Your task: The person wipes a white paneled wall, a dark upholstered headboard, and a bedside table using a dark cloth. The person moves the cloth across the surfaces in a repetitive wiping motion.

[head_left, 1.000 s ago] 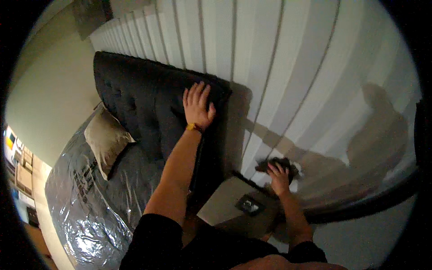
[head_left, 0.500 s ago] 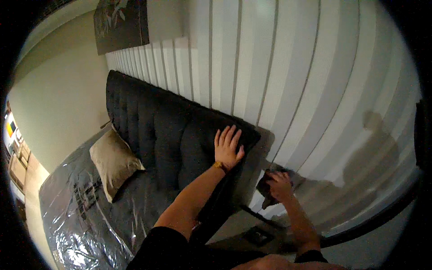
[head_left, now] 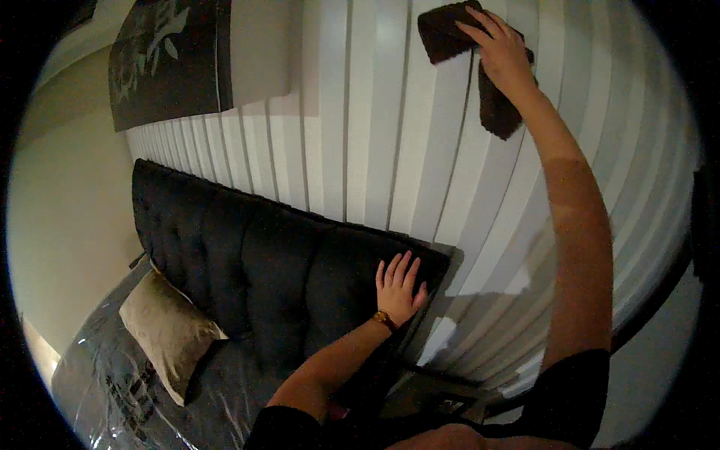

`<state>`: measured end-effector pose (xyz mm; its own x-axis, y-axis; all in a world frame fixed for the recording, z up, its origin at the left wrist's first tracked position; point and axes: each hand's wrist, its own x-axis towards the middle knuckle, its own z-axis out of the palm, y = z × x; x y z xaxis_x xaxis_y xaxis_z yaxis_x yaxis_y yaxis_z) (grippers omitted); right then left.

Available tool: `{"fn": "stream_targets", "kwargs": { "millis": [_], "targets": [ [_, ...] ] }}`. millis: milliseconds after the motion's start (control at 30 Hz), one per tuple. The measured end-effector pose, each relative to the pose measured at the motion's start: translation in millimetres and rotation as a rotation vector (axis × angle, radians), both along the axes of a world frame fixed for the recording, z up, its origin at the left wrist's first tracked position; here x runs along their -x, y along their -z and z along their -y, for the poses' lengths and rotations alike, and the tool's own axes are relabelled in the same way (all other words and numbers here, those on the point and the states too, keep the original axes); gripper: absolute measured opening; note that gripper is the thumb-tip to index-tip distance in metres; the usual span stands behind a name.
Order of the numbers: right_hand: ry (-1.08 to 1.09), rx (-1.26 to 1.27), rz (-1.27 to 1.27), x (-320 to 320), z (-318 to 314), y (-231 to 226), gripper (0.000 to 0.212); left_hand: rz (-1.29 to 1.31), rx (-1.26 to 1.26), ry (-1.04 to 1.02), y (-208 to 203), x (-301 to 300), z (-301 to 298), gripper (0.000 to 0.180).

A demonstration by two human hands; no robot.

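Note:
High on the white ribbed wall panel (head_left: 420,150), my right hand (head_left: 506,56) presses a dark brown cloth (head_left: 450,34) against the slats. Part of the cloth hangs below the hand, and its fingers bend over the fabric. My left hand (head_left: 400,285) lies flat, fingers spread, on the padded black headboard (head_left: 277,262) near its right end. A gold-coloured watch or bracelet (head_left: 385,320) circles the left wrist.
Left of the hands, a beige cushion (head_left: 166,330) leans on a bed covered in clear plastic (head_left: 90,375). A dark picture (head_left: 169,67) hangs on the wall at upper left. A small dark object (head_left: 454,403) sits low beside the headboard.
My right hand has moved from low beside the headboard to high on the wall, carrying the cloth. My left hand stays on the headboard. The view has tilted upward.

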<state>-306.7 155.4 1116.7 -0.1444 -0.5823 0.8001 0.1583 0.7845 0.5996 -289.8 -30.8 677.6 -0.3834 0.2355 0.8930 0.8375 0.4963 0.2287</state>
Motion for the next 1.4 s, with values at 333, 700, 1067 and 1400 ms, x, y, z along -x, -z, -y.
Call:
{"fn": "stream_targets", "kwargs": {
  "millis": [333, 700, 1067, 1400],
  "targets": [
    [0.328, -0.454, 0.545, 23.9, 35.0, 186.9, 0.04, 0.09, 0.083, 0.113, -22.6, -8.9, 27.0, 0.054],
    [0.288, -0.239, 0.178, 16.5, 7.2, 2.1, 0.043, 0.057, 0.079, -0.006, -41.8, 149.4, 137.3, 0.032],
    [-0.006, 0.069, 0.122, 124.1, 107.8, -0.6, 0.056, 0.07, -0.05, 0.077, -27.7, 170.9, 158.8, 0.024],
    [0.098, -0.726, 0.826, 105.4, 91.6, 222.5, 0.031, 0.073, -0.092, 0.084, -24.9, 169.7, 153.8, 0.023]
  ]
}}
